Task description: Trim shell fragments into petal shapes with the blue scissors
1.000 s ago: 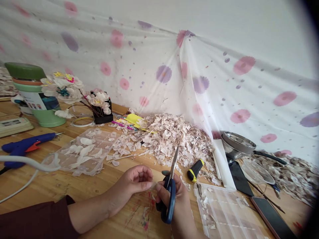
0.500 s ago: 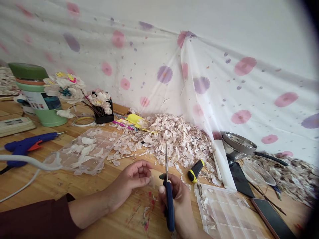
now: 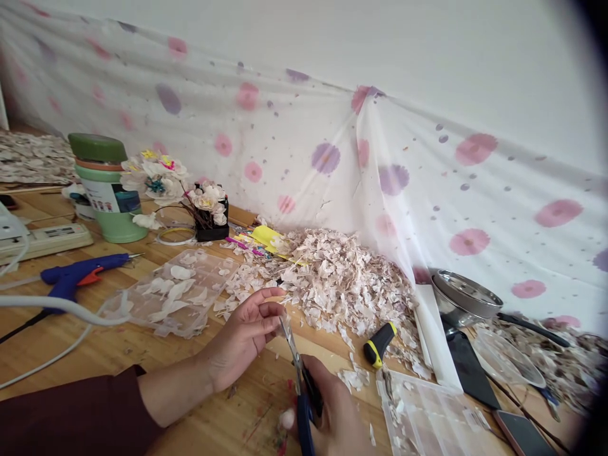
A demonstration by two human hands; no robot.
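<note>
My right hand (image 3: 335, 405) grips a pair of scissors (image 3: 304, 418) with dark blue handles. Their metal blades point up and left, and the tips are at the fingertips of my left hand (image 3: 249, 329). That hand is closed in a pinch; a small pale, thin bit seems to show at the fingertips, too small to name. Beyond both hands rises a heap of pale dried flakes or petals (image 3: 342, 278). To the left of my left hand, a clear compartment tray (image 3: 209, 294) holds several white petal-like pieces.
A blue glue gun (image 3: 71, 278) and white cable lie at left. Behind stand a green container (image 3: 123, 225) and white flowers (image 3: 209, 199) in a black holder. At right are a yellow-black handled tool (image 3: 379, 345), another clear tray (image 3: 427, 411), a pan (image 3: 468, 294) and a phone (image 3: 527, 434).
The scissors have tilted left, bringing their blades from upright to my left hand's fingertips. My left hand has risen slightly. The camera view has shifted left and up.
</note>
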